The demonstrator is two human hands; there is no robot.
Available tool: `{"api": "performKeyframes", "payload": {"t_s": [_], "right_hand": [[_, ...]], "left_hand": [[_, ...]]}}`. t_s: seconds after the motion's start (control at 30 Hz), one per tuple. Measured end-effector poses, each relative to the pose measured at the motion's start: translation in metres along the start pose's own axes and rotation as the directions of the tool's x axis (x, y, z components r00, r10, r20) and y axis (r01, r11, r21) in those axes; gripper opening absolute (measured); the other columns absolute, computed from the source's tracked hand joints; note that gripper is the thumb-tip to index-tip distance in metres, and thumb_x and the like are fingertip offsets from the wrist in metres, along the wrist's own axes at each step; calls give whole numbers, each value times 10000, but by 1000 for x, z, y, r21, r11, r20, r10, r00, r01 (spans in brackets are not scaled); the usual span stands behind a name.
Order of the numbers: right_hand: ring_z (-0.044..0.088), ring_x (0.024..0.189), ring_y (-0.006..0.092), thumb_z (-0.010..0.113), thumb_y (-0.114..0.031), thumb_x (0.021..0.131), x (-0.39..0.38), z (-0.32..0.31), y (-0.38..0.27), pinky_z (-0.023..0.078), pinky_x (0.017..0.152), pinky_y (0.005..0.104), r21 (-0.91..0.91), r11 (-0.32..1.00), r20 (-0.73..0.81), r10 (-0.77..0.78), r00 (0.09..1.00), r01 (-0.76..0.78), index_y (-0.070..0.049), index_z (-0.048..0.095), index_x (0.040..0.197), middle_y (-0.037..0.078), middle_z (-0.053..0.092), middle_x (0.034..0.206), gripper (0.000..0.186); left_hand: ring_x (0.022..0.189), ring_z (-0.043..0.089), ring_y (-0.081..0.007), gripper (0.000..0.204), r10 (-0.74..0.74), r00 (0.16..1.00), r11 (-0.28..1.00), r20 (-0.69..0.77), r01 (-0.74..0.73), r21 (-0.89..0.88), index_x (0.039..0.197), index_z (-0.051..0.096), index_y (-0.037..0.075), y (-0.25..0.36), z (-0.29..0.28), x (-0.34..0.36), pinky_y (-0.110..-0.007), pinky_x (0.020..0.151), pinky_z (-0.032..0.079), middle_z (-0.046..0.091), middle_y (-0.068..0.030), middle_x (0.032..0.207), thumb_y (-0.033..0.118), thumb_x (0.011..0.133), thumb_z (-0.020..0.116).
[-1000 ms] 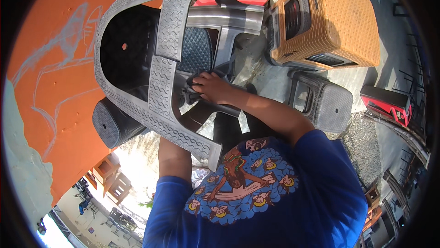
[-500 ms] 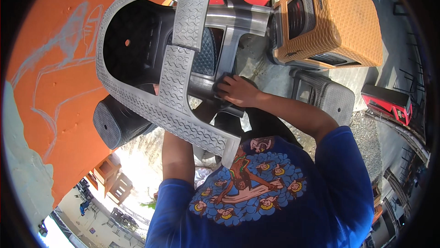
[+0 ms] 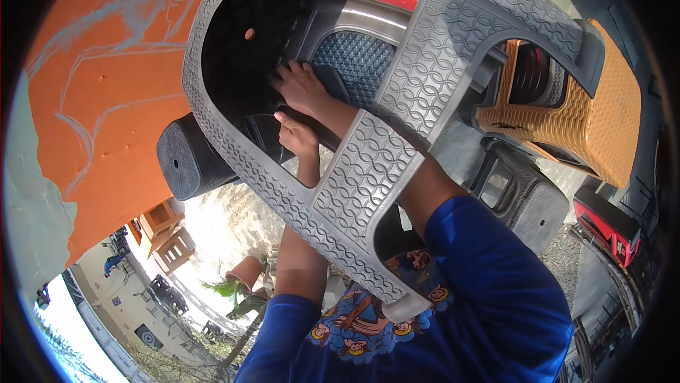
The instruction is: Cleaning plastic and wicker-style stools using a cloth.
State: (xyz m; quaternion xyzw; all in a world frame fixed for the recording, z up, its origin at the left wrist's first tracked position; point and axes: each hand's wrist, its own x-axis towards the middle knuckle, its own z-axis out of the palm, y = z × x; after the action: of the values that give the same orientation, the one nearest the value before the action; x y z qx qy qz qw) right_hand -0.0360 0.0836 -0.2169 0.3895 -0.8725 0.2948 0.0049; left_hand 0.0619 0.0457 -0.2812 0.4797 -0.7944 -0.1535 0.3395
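Observation:
A grey plastic chair (image 3: pixel 386 163) with a wavy relief pattern is tilted in front of me, its looped frame and crossbar spanning the view. Both my forearms reach in beneath this frame. My right hand (image 3: pixel 301 89), fingers bent, presses on the chair's dark inner side beside the blue-grey woven-pattern panel (image 3: pixel 354 64). A dark patch lies against that hand; I cannot tell whether it is a cloth or shadow. Just below, my left hand (image 3: pixel 297 136) is closed at an edge of the chair, thumb side up, its other fingers partly hidden.
Orange wall (image 3: pixel 120 100) with chalk-like drawings stands at the left, near a black stool (image 3: pixel 185 160). To the right are a tan woven-pattern stool (image 3: pixel 613 107), a dark grey stool (image 3: pixel 531 195) and a red-and-black box (image 3: pixel 605 224). A potted plant (image 3: pixel 244 273) stands behind, lower left.
My right hand has moved left and upward, deeper into the chair. My left hand, mostly hidden before, now shows. The chair's frame appears shifted right and larger in view.

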Motion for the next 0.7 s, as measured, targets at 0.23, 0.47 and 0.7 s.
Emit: {"api": "performKeyframes", "payload": {"t_s": [0.23, 0.47, 0.7], "right_hand": [[517, 1146, 225, 591, -238, 853, -107, -24, 24, 435, 924, 414, 115, 983, -49, -142, 989, 146, -113, 698, 1044, 5, 611, 1168, 252], [495, 1135, 240, 583, -218, 839, -260, -94, 39, 434, 880, 427, -2, 992, 361, -118, 925, 127, -127, 685, 1054, 11, 571, 1173, 255], [509, 1171, 286, 624, -184, 808, -316, -130, 26, 481, 889, 446, 3, 996, 548, -74, 833, 87, -103, 671, 1072, 53, 591, 1198, 280]], "left_hand": [[783, 585, -543, 770, -339, 932, 941, 132, 335, 49, 879, 680, -123, 29, -10, 0, -576, 717, 430, 633, -350, 795, 516, 1052, 288], [812, 631, -512, 693, -342, 898, 940, 278, 330, 89, 890, 723, -78, 55, -10, 4, -570, 730, 506, 670, -310, 834, 481, 1043, 345], [748, 644, -507, 629, 13, 977, 992, 212, -39, 118, 954, 732, -45, 33, 7, 11, -578, 680, 516, 668, -290, 767, 430, 1050, 331]]}}
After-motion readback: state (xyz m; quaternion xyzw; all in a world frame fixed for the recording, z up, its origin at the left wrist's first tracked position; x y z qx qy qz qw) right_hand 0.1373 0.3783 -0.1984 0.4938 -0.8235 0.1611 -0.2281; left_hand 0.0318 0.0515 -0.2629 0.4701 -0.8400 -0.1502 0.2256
